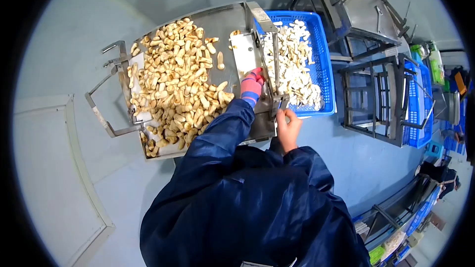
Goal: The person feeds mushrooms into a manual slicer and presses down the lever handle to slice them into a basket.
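My left hand (251, 85), in a pink and blue striped glove, lies at the near end of a white board (246, 52) on the metal table. Its fingers are curled in against the metal cutter frame (275, 64), and whatever they hold is hidden. With bare fingers closed, my right hand (288, 127) grips the near end of that frame's metal lever (282, 103). Left of the gloved hand spreads a big heap of whole mushrooms (178, 79), pale with browned patches. Beyond the frame, a blue basket (324, 64) contains many white mushroom slices (296, 64).
One mushroom (220, 61) lies apart from the heap on the metal tabletop (222, 20). Metal brackets (106, 104) stick out at the table's left side. Metal stands (371, 99) and another blue basket (419, 104) stand to the right. A white panel (54, 178) is at the left.
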Demonstrator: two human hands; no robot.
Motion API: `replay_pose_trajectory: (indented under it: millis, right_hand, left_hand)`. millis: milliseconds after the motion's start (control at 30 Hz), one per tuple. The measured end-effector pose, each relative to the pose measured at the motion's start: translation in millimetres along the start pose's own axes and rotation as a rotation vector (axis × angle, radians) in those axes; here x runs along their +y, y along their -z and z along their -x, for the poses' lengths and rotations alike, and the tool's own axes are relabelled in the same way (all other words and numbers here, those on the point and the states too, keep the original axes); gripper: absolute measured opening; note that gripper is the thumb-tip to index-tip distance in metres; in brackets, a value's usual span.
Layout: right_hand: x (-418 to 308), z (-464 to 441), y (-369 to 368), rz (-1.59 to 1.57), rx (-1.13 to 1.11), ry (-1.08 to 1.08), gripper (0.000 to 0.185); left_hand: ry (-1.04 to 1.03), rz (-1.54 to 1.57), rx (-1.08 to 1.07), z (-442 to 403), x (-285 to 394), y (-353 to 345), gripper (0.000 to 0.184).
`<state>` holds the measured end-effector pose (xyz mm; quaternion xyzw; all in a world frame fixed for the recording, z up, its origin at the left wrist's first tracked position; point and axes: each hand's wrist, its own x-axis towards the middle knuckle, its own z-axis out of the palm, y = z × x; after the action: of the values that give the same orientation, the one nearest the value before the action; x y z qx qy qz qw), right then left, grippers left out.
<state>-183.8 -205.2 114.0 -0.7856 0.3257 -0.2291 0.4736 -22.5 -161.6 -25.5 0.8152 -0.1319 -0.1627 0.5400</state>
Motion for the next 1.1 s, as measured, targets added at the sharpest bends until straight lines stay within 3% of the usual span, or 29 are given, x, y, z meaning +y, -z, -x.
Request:
replay_pose_trajectory:
  millis: [33, 233, 400, 600, 667, 733, 800, 833, 933, 967, 1000, 1100]
  right_hand:
    - [-15, -4, 2, -0.037, -0.024, -0.083, 0.02]
    - [40, 15, -10, -0.043, 0.001, 0.026, 0.022]
    - [-16, -9, 3, -0.034, -0.043, -0.053, 0.022]
    - [39, 17, -9, 0.021, -0.031, -0.022, 0.021]
    - [44, 18, -10, -0.002, -0.024, -0.017, 0.02]
    - [46, 17, -10, 0.014, -0.047, -0.04, 0.02]
    - [46, 17, -11, 0.007, -0.023, -0.008, 0.019]
    - [46, 16, -11, 0.008, -0.031, -0.013, 0.019]
    - [46, 14, -11, -0.017, -0.04, -0.015, 0.019]
    - [46, 15, -11, -0.028, -0.037, -0.015, 0.019]
    - [45, 15, -12, -0.008, -0.028, -0.01, 0.019]
    - [55, 19, -14, -0.016, -0.042, -0.036, 0.021]
  left_hand:
    - [0.004, 0.0, -0.008, -1, 0, -1, 0.037]
    - [0.009, -0.045, -0.039, -2, 3, -3, 0.037]
    - [0.019, -0.068, -0.001, 1, 10, -3, 0.036]
    - [0.025, -0.055, 0.143, -5, 2, -13, 0.036]
    - [0.004, -0.202, 0.11, -8, 10, -17, 0.034]
    - [0.165, -0.171, 0.106, -15, 20, -24, 0.028]
    - [0.259, 0.141, 0.141, -24, 21, -27, 0.023]
    - [0.168, 0.079, 0.178, -27, 20, -28, 0.024]
    - [0.119, 0.349, -0.022, -26, 53, -11, 0.024]
    - [0.096, 0.208, 0.017, -17, 81, 10, 0.027]
    - [0.086, 0.107, 0.102, -25, 65, 10, 0.03]
    - [0.195, -0.1, -0.018, -29, 27, 18, 0.037]
